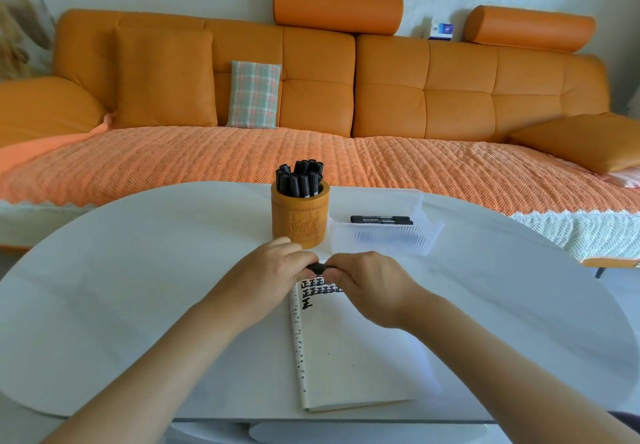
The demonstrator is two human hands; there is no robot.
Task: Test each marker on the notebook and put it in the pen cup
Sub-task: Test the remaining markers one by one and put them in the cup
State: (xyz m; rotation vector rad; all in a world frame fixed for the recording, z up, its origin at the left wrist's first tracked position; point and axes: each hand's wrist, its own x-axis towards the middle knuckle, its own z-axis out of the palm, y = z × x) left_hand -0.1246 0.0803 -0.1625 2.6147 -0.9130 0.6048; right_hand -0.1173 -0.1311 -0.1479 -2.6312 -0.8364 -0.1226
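The marker (318,268) you hold is black and almost wholly hidden: only a short dark stretch shows between your 2 hands, lying roughly level, just above the top edge of the notebook (346,350). Whether its cap is on or off, you cannot tell from here.

The notebook lies open on the white table (138,270), its page cream with a dotted strip down the left margin. Black tally-like marks fill 2 rows at the top of the page, with 1 more mark starting a 3rd row at the left.

Behind your hands stands the pen cup (300,220), a carved orange-brown cylinder, packed with black markers (300,180) standing upright. Just to the right of it sits a clear ribbed tray (388,236) with 2 black markers (381,219) lying side by side in it.

Your left hand (270,272) comes in from the lower left, knuckles up, fingers curled and closed on the marker's left end. Your right hand (370,284) comes in from the lower right, likewise palm down, fingertips pinched on the right end. The 2 hands nearly meet, thumbs tucked under. Both forearms are bare and stretch across the near table edge.

An orange sofa (381,90) fills the background.
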